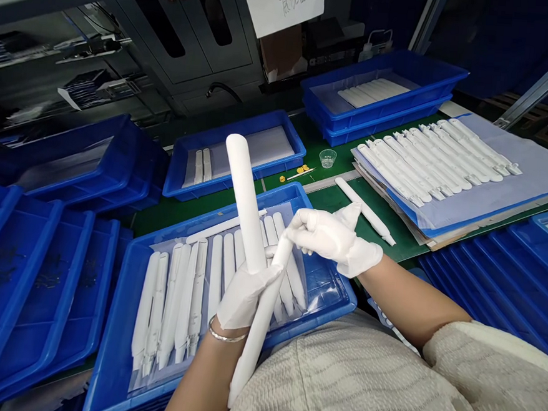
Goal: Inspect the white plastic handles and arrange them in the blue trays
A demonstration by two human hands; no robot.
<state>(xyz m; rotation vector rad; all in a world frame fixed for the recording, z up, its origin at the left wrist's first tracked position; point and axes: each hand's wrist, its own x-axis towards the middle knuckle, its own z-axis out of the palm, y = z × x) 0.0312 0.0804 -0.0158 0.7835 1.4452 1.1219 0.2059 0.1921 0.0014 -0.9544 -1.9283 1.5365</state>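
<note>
While gripping white rods (246,197), hands (293,263) raised, gloved

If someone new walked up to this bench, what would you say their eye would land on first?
Probably the two long white plastic shells at the centre: the gloved left hand holds an upright shell, and the gloved right hand grips the top of a slanted shell. Beneath them sits a blue tray of similar white parts, with more rows laid out on a lavender sheet at right.
</note>
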